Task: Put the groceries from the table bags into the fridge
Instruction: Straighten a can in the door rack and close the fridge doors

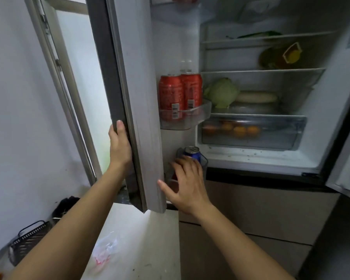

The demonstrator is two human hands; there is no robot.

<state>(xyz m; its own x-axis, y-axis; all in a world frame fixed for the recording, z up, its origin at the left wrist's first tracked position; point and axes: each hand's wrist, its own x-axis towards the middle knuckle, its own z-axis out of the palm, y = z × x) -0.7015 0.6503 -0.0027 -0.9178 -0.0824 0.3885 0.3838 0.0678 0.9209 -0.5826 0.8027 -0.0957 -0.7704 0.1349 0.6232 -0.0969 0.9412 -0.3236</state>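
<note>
At the open fridge door (129,77), my left hand (118,146) is wrapped around the door's outer edge, fingers closed on it, holding it open. My right hand (187,182) reaches into the lowest door shelf (204,164), fingers spread apart and resting against a blue can (193,153) that stands upright there; the grip is loose and open, not clamped on the can.

I judge the blue can to be a full drink: rigid, smooth, moderately heavy, and likely slippery if cold or damp. The best hold is around the middle of its body, fingers on one side and thumb opposite, not by the rim. Its label is too blurred to read.

One shelf up, two red cans (180,96) stand side by side, touching, each with a white barcode patch near the bottom; the printing on them cannot be read. Clear bottle tops show behind them.

Inside the fridge sit a green cabbage (221,92), a pale long vegetable (256,97) beside it, and oranges (239,131) in the clear drawer below. A crumpled plastic bag (107,247) with red print, unreadable, lies on the counter (146,239) beneath my arms.
</note>
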